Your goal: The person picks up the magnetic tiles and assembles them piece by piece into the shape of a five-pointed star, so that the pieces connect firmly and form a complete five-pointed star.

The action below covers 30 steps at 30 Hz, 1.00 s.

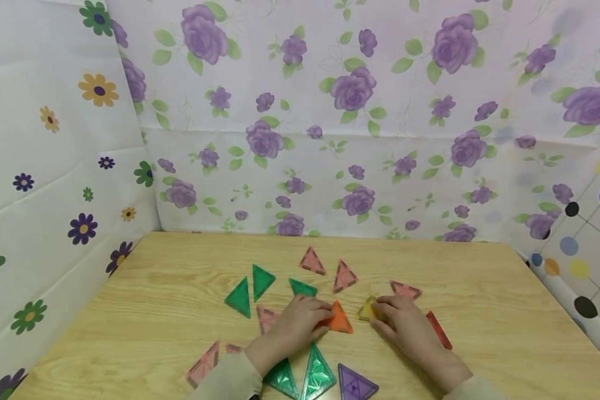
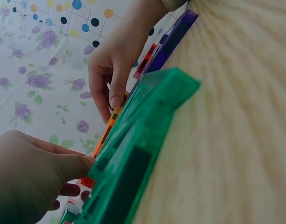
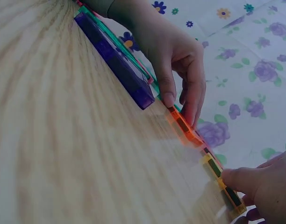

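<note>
My left hand (image 1: 300,319) pinches an orange triangular magnetic tile (image 1: 340,320) at its left side. The tile lies on the wooden table. To its right, a yellow triangular magnetic tile (image 1: 365,309) is partly covered by my right hand (image 1: 404,322), whose thumb and fingers hold its right side. A short gap separates these two tiles. In the right wrist view, the orange tile (image 3: 184,126) and the yellow tile (image 3: 222,182) both appear low on the tabletop. A green tile (image 1: 304,287) peeks out just beyond my left hand.
Several pink tiles (image 1: 345,276) and green tiles (image 1: 239,298) lie scattered around my hands. Nearer me are a tall green tile (image 1: 318,375) and a purple tile (image 1: 356,383). A red tile (image 1: 439,330) sits right of my right hand. Flowered cloth (image 1: 290,166) hangs behind the table (image 1: 480,272).
</note>
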{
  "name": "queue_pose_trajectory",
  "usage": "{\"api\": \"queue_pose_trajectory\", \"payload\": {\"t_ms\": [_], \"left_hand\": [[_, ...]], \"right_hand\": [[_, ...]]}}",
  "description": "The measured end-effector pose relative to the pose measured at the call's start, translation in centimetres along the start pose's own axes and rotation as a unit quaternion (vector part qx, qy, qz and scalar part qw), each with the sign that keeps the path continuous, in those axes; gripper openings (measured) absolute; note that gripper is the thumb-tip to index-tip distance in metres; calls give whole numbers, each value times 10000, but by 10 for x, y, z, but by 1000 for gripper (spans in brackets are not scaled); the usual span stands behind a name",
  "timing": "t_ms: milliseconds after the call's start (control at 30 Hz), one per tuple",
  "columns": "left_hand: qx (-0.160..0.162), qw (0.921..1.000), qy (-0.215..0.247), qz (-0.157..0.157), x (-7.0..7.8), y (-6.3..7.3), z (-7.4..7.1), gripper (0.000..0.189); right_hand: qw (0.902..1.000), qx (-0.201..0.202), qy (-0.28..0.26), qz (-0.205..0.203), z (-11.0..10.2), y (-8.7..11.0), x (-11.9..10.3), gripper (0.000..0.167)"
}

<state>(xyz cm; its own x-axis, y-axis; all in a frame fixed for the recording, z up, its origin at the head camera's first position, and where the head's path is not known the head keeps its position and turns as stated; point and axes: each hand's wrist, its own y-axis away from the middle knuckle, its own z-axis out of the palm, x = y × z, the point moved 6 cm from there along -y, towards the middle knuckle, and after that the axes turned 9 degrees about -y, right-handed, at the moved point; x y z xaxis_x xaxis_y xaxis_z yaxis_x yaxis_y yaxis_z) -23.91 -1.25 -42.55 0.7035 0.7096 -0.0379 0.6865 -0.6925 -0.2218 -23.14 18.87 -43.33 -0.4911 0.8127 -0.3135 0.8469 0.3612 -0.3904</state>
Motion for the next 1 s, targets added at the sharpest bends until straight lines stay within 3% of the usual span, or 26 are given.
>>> {"api": "queue_pose_trajectory", "payload": {"t_ms": [433,667,1000], "left_hand": [[318,9991,58,266,3,6,1,28],[376,9978,5,553,4,6,1,28],[544,9950,164,825,8,6,-2,27]], "right_hand": [[9997,21,-220,-52,0,4,-5,36],[9987,-230,-430,122,6,5,-7,35],[9953,-408,-793,-390,9,5,-15,37]]}}
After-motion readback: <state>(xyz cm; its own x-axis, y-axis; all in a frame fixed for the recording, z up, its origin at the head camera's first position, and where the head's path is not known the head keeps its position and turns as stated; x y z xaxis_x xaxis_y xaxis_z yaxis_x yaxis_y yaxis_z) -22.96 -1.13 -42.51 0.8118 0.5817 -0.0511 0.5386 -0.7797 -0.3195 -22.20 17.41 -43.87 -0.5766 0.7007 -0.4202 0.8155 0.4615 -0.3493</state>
